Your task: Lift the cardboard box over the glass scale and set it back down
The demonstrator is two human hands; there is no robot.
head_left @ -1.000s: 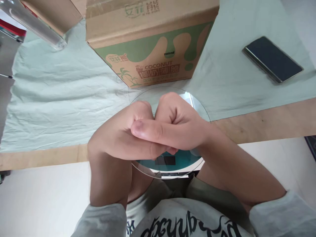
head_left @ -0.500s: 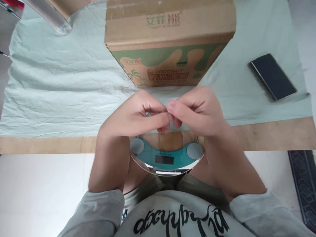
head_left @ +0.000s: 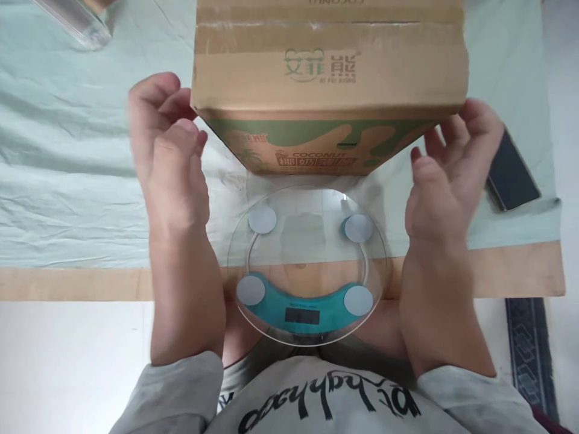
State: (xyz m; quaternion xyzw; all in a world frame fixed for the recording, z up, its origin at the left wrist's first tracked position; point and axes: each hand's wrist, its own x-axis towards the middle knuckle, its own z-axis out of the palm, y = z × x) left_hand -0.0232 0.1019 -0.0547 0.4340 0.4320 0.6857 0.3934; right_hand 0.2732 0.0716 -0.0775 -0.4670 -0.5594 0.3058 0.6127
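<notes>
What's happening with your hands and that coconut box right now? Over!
Left hand open at the coconut carton, left corner. Right hand open by its right side. Round glass scale in front; phone beside right hand.

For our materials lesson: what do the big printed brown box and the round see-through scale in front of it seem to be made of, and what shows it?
The big printed brown box looks like matte corrugated cardboard: dull brown faces, taped seam, printed green panel. The round see-through scale looks like glossy clear glass, possibly plastic: the cloth shows through, with four pale discs and a teal, probably plastic, display strip.
</notes>
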